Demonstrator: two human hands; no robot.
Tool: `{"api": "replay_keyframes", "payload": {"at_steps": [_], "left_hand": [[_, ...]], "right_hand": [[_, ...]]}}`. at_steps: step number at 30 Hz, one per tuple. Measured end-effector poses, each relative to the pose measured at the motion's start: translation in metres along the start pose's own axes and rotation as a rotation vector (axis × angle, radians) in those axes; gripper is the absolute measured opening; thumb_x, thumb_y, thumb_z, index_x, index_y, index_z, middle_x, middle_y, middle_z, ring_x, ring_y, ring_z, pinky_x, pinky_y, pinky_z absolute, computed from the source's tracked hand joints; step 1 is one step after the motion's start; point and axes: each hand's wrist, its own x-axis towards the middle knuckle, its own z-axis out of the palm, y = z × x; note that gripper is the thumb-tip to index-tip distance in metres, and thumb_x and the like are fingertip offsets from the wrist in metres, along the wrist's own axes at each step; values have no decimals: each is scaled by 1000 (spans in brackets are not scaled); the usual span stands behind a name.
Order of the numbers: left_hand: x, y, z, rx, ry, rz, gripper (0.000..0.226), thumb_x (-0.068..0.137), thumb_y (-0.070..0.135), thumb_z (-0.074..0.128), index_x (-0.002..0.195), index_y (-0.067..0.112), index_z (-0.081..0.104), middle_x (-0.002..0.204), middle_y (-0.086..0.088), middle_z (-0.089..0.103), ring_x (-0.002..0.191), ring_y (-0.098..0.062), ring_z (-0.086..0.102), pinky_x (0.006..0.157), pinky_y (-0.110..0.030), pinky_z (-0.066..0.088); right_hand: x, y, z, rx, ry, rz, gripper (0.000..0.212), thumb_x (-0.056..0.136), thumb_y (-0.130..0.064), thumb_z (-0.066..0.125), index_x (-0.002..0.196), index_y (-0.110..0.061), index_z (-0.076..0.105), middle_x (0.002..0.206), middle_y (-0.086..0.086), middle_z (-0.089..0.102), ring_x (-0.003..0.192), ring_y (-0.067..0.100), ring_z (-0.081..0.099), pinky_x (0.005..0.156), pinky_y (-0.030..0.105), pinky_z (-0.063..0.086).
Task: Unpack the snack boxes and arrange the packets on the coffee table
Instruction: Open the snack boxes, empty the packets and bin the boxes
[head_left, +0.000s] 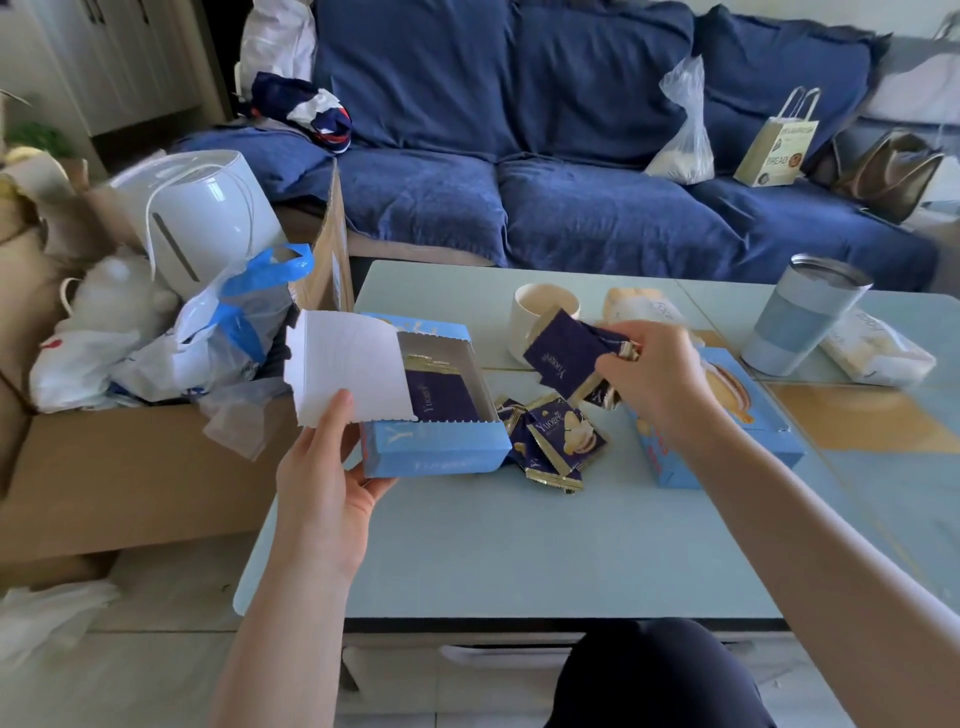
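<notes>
1. Head view: a pale blue table (519, 545) carries two blue snack boxes.
2. Open box (436, 415): near the table's left edge, its white flap (345, 374) folded back; at least one navy packet (441, 397) lies inside.
3. Left hand (324, 488): grips the open box at its near left corner, thumb pressed on the flap, fingers curled under the box.
4. Right hand (654, 379): above the table, fingers pinching a held packet (566, 358) by its gold end; whether a second one is held behind it cannot be told.
5. Pile (550, 441): about four navy packets lying overlapped on the table, between the two boxes and touching the open one.
6. Second box (727, 441): lies flat to the right, partly hidden by the right forearm.
7. One cream cup (540, 312) stands behind the held packet.
8. One grey-blue tumbler (800, 317) stands at the far right.
9. Two pale wipe packs (878, 348) lie at the back, one on either side of the tumbler.
</notes>
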Motion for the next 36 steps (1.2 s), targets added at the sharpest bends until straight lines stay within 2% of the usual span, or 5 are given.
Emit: {"api": "replay_keyframes", "payload": {"at_steps": [10, 17, 25, 30, 36], "left_hand": [[-4, -10, 3, 38, 12, -69, 13, 92, 29, 63, 97, 17, 62, 92, -7, 64, 82, -23, 68, 57, -31, 59], [-6, -19, 3, 62, -53, -118, 20, 86, 32, 68, 97, 16, 63, 93, -9, 60, 90, -26, 61, 61, -31, 57], [-15, -27, 11, 75, -123, -125, 46, 79, 35, 68, 119, 14, 66, 121, -17, 66, 103, -29, 63, 66, -36, 59], [-19, -29, 14, 127, -151, -127, 50, 77, 35, 72, 120, 11, 66, 118, -18, 68, 96, -27, 65, 63, -34, 57], [-21, -28, 15, 169, -169, -98, 27, 87, 30, 62, 108, 15, 69, 100, -7, 72, 82, -20, 67, 60, -32, 56]], "right_hand": [[14, 20, 38, 220, -187, 334, 22, 84, -10, 55, 99, -9, 72, 92, 16, 72, 79, 30, 70, 76, 39, 60], [9, 3, 26, -153, -156, 52, 45, 91, -14, 57, 136, -9, 51, 130, 9, 58, 112, 24, 55, 80, 28, 41], [-19, -22, 23, -58, -160, -273, 25, 88, -9, 56, 108, -16, 69, 99, -5, 72, 92, 8, 65, 79, 9, 46], [-33, -22, 33, -277, -305, -457, 27, 89, -20, 56, 115, -18, 64, 104, 1, 71, 93, 25, 65, 81, 39, 53], [-35, -20, 33, -314, -365, -480, 31, 89, -25, 58, 119, -18, 60, 106, 5, 70, 97, 28, 61, 84, 41, 51]]}}
